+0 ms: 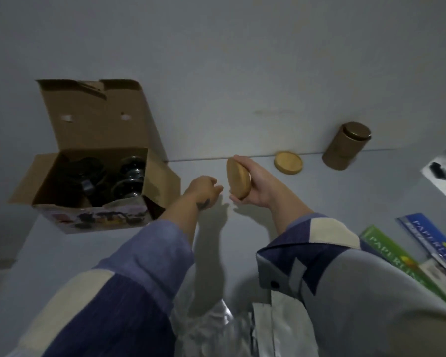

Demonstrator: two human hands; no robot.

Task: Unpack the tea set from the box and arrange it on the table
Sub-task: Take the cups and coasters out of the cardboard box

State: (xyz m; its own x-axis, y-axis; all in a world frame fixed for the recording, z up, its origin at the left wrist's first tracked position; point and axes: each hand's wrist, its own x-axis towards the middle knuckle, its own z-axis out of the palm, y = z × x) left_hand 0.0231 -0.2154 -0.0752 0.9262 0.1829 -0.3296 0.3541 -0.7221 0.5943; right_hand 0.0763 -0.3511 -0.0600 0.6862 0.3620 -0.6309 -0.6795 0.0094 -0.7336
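While my right hand holds a wooden coaster on edge above the tabletop, its fingers are curled round the far rim and the thumb is under the near rim, so the disc is clamped between them. My left hand hangs just beside it, to the left, with nothing in it; its fingers are loosely curled, the tips near the coaster but not touching it.

A 2nd coaster lies flat on the tabletop near the wall, to the right of the 1 I hold and apart from it. Farther right stands a tin, upright, with its lid on, close against the wall.

To my left the box sits on the tabletop with its flaps open, the back flap standing up against the wall. Inside it I see dark glassware, packed close; I cannot tell the pieces apart in this dim light. Printed pictures run along the box's near side.

At the right edge of the tabletop lie 2 paper packs, 1 green and 1 blue, side by side and overlapping. Beyond them, at the frame's edge, is a white thing with dark marks, too cut off to make out.

Crinkled silver wrapping lies below my forearms, close to my body. Both sleeves are patchwork, blue, cream and grey.
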